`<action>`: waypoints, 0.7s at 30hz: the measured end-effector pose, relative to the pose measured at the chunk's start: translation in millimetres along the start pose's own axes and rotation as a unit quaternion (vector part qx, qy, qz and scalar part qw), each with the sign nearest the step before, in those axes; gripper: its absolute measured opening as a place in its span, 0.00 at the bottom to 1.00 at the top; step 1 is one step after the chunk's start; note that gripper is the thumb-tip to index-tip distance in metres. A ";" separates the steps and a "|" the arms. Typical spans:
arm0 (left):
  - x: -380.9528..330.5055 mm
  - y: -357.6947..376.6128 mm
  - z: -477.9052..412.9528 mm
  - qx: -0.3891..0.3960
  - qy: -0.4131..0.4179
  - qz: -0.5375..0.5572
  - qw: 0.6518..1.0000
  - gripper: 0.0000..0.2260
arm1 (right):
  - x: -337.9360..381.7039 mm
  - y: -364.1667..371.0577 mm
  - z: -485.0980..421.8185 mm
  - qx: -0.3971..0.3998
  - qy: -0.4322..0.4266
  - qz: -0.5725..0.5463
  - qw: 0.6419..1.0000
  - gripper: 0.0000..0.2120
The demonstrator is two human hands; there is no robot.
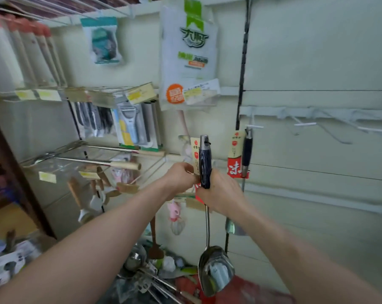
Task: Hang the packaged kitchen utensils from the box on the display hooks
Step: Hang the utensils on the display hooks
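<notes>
Head cam, fwd, near wall (pixel 306 51)

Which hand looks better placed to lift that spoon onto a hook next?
Right, probably. The right hand grips the spoon by its handle, nearer the bare hooks; the left hand only pinches its paper tag.

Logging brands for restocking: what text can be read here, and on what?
"大" plus an unclear stylised character: white hanging bag.
Orange round sticker on it: blurred.
Red tag on the hung utensil: one white character, illegible.
Card on the spatula: too small.
Yellow price labels: blurred.
</notes>
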State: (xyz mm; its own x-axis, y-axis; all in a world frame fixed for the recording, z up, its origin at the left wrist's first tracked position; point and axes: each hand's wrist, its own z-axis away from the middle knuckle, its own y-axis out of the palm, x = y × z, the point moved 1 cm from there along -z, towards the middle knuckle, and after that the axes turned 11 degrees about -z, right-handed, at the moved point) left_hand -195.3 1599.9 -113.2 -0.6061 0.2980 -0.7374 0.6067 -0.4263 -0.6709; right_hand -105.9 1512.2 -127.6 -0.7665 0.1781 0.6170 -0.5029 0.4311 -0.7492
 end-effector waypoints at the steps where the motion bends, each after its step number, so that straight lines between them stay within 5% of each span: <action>1: -4.2 4.0 -1.3 -0.007 0.006 0.001 1.000 0.06 | -4.9 -5.3 1.8 -0.005 0.009 0.003 1.000 0.13; 9: -34.6 34.0 0.4 0.037 0.078 0.004 0.996 0.06 | -54.2 -36.4 2.4 0.009 0.056 -0.085 0.995 0.11; 21: -70.6 37.2 -19.3 0.041 0.100 0.124 0.986 0.05 | -74.7 -41.1 -2.9 0.033 0.086 -0.013 0.996 0.10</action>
State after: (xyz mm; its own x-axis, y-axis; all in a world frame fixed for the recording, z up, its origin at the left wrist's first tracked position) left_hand -120.0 1579.5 -87.6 -0.3244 0.3351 -0.8846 0.6748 -0.5733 -0.4647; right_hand -26.8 1483.8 -142.2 -0.6764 0.3192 0.6638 -0.5509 0.3789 -0.7436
